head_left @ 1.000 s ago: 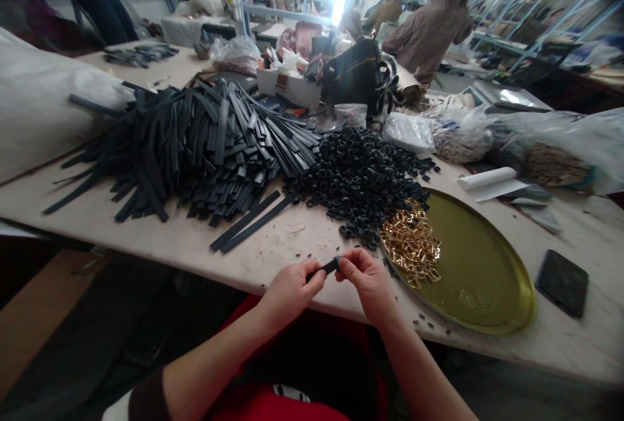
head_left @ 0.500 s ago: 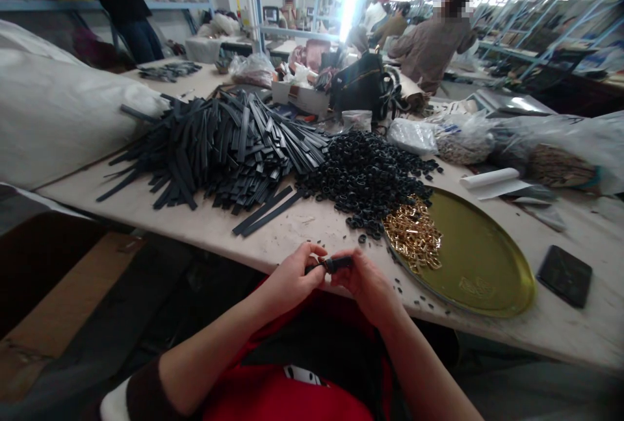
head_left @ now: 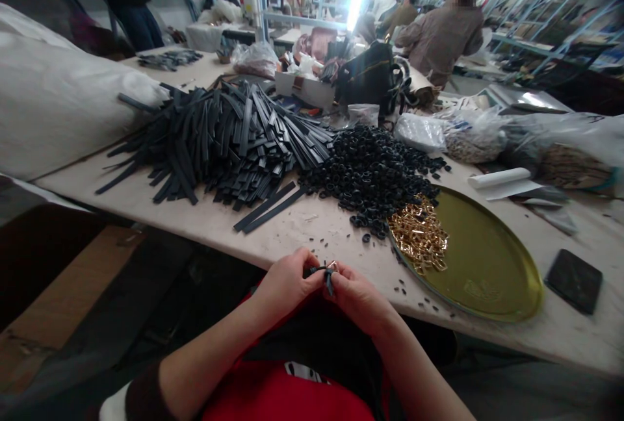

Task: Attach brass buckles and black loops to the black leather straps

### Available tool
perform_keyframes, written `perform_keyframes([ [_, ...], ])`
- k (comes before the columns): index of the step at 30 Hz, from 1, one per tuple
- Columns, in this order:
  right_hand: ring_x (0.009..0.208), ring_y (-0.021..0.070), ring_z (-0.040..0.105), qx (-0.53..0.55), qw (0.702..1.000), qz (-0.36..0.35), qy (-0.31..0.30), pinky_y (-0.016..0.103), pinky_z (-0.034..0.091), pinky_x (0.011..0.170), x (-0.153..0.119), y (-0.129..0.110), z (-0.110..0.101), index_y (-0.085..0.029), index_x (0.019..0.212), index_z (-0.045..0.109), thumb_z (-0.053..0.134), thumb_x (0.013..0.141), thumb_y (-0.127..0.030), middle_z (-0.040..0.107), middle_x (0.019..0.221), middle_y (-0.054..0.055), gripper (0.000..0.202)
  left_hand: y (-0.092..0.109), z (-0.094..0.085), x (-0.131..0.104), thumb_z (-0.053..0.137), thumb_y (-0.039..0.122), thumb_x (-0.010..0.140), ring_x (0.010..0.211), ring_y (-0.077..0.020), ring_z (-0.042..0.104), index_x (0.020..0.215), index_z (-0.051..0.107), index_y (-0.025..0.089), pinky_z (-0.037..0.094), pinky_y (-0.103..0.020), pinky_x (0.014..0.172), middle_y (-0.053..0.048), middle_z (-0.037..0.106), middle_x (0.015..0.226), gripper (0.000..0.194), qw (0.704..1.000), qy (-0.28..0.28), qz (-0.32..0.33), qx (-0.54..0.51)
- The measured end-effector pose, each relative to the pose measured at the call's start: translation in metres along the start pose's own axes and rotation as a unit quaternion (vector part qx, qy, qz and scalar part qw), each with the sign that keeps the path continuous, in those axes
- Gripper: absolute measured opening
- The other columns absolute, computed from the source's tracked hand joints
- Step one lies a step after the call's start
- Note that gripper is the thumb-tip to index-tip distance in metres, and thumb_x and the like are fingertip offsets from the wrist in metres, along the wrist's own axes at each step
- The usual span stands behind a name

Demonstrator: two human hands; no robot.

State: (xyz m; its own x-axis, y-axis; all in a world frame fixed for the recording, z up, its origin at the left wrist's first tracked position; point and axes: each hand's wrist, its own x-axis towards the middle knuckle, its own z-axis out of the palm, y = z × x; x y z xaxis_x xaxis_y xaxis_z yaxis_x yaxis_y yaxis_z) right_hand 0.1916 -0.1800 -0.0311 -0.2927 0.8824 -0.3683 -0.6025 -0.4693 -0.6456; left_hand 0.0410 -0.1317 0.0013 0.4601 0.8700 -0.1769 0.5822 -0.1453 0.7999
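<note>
At the table's front edge, my left hand and my right hand meet, fingers pinched together. Between them is a short black strap, its end pointing down from my right fingertips. A small gold buckle shows beside the strap at the right fingertips; how the two join is partly hidden. Two loose black strips lie just beyond my left hand, in front of a big heap of black strips. A mound of small black loops touches the tray, where gold buckles are piled.
The round gold-coloured tray stands to the right, with a black phone past it. A large white sack borders the left side. A black bag and plastic packets line the back. People stand farther off.
My right hand has turned and drawn closer to the left. The strap, level before, now bends with its end downward, and a gold buckle shows. The view has shifted slightly.
</note>
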Motion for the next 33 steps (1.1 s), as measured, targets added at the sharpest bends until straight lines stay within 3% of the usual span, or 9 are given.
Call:
perform_keyframes([
  [3, 0.059, 0.0084, 0.046, -0.029, 0.999, -0.029, 0.03, 0.021, 0.036, 0.057, 0.004, -0.001, -0.001, -0.017, 0.07, 0.051, 0.072, 0.066, -0.033, 0.051, 0.063, -0.004, 0.027, 0.001, -0.003, 0.001, 0.054, 0.041, 0.076, 0.073, -0.0162, 0.059, 0.082, 0.06, 0.018, 0.043, -0.025, 0.064, 0.0, 0.066, 0.078, 0.024, 0.996, -0.04, -0.016, -0.082],
  [6, 0.057, 0.0097, 0.045, -0.109, 0.983, -0.089, 0.119, 0.023, 0.038, 0.058, 0.008, -0.002, -0.001, -0.019, 0.066, 0.044, 0.068, 0.068, -0.037, 0.048, 0.061, -0.005, 0.03, -0.001, -0.006, 0.003, 0.057, 0.037, 0.075, 0.074, -0.0151, 0.059, 0.091, 0.059, 0.016, 0.045, -0.024, 0.065, -0.001, 0.066, 0.084, 0.026, 0.971, -0.109, -0.048, -0.209],
  [10, 0.058, 0.0115, 0.046, -0.293, 0.911, -0.189, 0.221, 0.024, 0.038, 0.056, 0.012, -0.004, -0.004, -0.022, 0.079, 0.044, 0.062, 0.072, -0.033, 0.048, 0.064, -0.005, 0.022, -0.008, -0.004, 0.008, 0.058, 0.026, 0.073, 0.077, -0.0147, 0.06, 0.099, 0.058, 0.015, 0.047, -0.027, 0.072, -0.002, 0.066, 0.091, 0.028, 0.943, -0.154, -0.084, -0.282],
  [14, 0.056, 0.0136, 0.047, -0.504, 0.82, -0.193, 0.193, 0.026, 0.035, 0.054, 0.01, -0.003, -0.012, -0.022, 0.09, 0.05, 0.049, 0.079, -0.031, 0.051, 0.064, -0.003, 0.014, -0.01, 0.003, 0.014, 0.056, 0.023, 0.073, 0.074, -0.0145, 0.062, 0.101, 0.057, 0.015, 0.047, -0.027, 0.07, -0.002, 0.067, 0.086, 0.029, 0.936, -0.165, -0.109, -0.292],
  [17, 0.056, 0.0149, 0.048, -0.56, 0.779, -0.185, 0.212, 0.027, 0.034, 0.054, 0.011, 0.0, -0.015, -0.022, 0.086, 0.049, 0.045, 0.081, -0.032, 0.051, 0.061, -0.002, 0.012, -0.009, 0.009, 0.018, 0.054, 0.022, 0.074, 0.071, -0.013, 0.062, 0.101, 0.058, 0.015, 0.046, -0.025, 0.068, -0.002, 0.066, 0.084, 0.028, 0.93, -0.183, -0.109, -0.299],
  [20, 0.056, 0.0151, 0.05, -0.548, 0.79, -0.171, 0.218, 0.026, 0.034, 0.053, 0.013, 0.004, -0.015, -0.022, 0.089, 0.046, 0.041, 0.084, -0.033, 0.052, 0.062, -0.002, 0.013, -0.01, 0.015, 0.021, 0.054, 0.024, 0.075, 0.069, -0.0124, 0.061, 0.101, 0.058, 0.015, 0.047, -0.024, 0.065, -0.001, 0.066, 0.08, 0.028, 0.929, -0.178, -0.108, -0.306],
  [24, 0.053, 0.0134, 0.047, -0.504, 0.839, -0.146, 0.147, 0.025, 0.034, 0.051, 0.009, 0.006, -0.016, -0.021, 0.089, 0.046, 0.04, 0.085, -0.035, 0.049, 0.061, -0.003, 0.015, -0.014, 0.017, 0.023, 0.054, 0.023, 0.075, 0.068, -0.012, 0.061, 0.105, 0.055, 0.014, 0.048, -0.025, 0.066, -0.003, 0.065, 0.082, 0.031, 0.917, -0.185, -0.125, -0.331],
  [27, 0.057, 0.0128, 0.047, -0.473, 0.862, -0.148, 0.111, 0.025, 0.036, 0.053, 0.002, 0.008, -0.019, -0.021, 0.09, 0.048, 0.041, 0.085, -0.036, 0.05, 0.065, -0.002, 0.016, -0.015, 0.011, 0.022, 0.053, 0.023, 0.075, 0.068, -0.0131, 0.062, 0.107, 0.054, 0.014, 0.047, -0.024, 0.064, -0.003, 0.067, 0.078, 0.033, 0.933, -0.213, -0.107, -0.27],
  [33, 0.058, 0.0129, 0.047, -0.462, 0.867, -0.155, 0.105, 0.025, 0.035, 0.054, -0.008, 0.014, -0.019, -0.023, 0.092, 0.047, 0.041, 0.086, -0.034, 0.051, 0.067, -0.003, 0.014, -0.007, 0.004, 0.012, 0.05, 0.022, 0.076, 0.074, -0.0149, 0.062, 0.109, 0.053, 0.015, 0.046, -0.025, 0.065, -0.005, 0.068, 0.084, 0.034, 0.952, -0.222, -0.069, -0.202],
])
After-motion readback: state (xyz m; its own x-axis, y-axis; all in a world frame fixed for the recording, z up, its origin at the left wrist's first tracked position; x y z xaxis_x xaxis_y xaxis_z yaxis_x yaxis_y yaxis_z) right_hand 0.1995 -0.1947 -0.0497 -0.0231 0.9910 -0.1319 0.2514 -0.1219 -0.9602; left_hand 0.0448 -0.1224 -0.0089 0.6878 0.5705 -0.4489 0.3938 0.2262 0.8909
